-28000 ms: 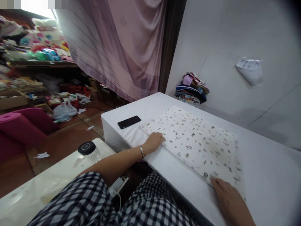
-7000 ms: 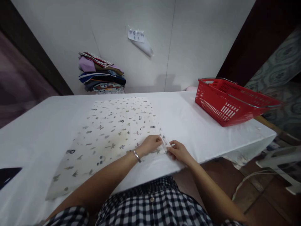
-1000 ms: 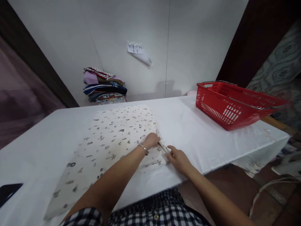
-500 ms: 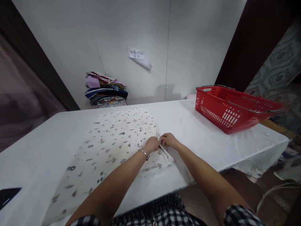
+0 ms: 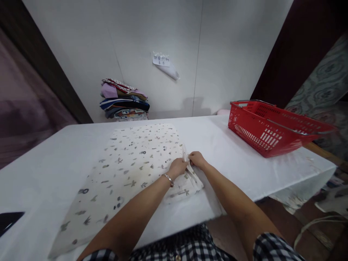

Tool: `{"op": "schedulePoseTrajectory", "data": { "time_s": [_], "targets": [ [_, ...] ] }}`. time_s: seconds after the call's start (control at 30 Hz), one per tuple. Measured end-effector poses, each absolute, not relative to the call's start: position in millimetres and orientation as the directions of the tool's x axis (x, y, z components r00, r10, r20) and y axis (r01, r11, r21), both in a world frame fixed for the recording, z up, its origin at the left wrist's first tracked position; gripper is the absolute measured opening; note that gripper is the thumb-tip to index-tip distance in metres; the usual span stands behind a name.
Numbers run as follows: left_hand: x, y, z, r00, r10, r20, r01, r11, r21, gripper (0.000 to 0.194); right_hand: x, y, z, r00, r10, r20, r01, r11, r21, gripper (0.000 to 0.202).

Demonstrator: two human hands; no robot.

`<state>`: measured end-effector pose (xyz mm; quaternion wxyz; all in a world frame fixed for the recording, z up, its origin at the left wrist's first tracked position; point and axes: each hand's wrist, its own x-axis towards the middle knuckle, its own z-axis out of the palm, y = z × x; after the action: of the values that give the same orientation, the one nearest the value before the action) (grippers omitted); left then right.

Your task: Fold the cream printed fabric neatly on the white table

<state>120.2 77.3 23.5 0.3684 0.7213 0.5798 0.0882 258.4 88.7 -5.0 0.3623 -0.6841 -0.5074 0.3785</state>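
A cream cloth (image 5: 136,159) with small printed motifs lies spread on the white-covered table (image 5: 40,170). Its right edge is bunched into folds. My left hand (image 5: 178,167), with a bracelet at the wrist, pinches this edge, its palm over the cloth. Close beside it on the right, my right hand (image 5: 197,159) has its fingers closed on the same edge. The fingertips of both hands are near each other, and the small folds between them are partly hidden.
A red basket (image 5: 272,134) stands on the table at the right. Folded fabrics (image 5: 125,101) are stacked beyond the far edge at left. A dark flat object (image 5: 9,221) lies at the near left. Paper (image 5: 163,61) hangs on the wall.
The view has shifted slightly. Both hands stay at the cloth's right edge, where the folds between the fingers look a little more spread.
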Motion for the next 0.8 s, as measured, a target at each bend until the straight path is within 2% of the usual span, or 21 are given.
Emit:
{"op": "schedulePoseTrajectory", "data": {
  "time_s": [0.17, 0.37, 0.57, 0.8],
  "targets": [
    [122, 72, 27, 0.315, 0.913, -0.260, 0.770, -0.085, 0.633, 0.031, 256, 87, -4, 0.205, 0.971, -0.119, 0.378, -0.191, -0.906, 0.011],
    [122, 70, 26, 0.288, 0.933, -0.214, 0.790, -0.105, 0.605, 0.024, 256, 85, -5, 0.209, 0.971, -0.114, 0.342, -0.182, -0.922, 0.009],
    [125, 66, 29, 0.282, 0.943, -0.176, 0.809, -0.135, 0.573, 0.029, 256, 83, -4, 0.216, 0.971, -0.104, 0.326, -0.172, -0.930, 0.007],
    [130, 63, 32, 0.291, 0.940, -0.179, 0.819, -0.148, 0.554, 0.031, 254, 77, -1, 0.151, 0.975, -0.162, 0.297, -0.200, -0.934, 0.010]
  ]
}}
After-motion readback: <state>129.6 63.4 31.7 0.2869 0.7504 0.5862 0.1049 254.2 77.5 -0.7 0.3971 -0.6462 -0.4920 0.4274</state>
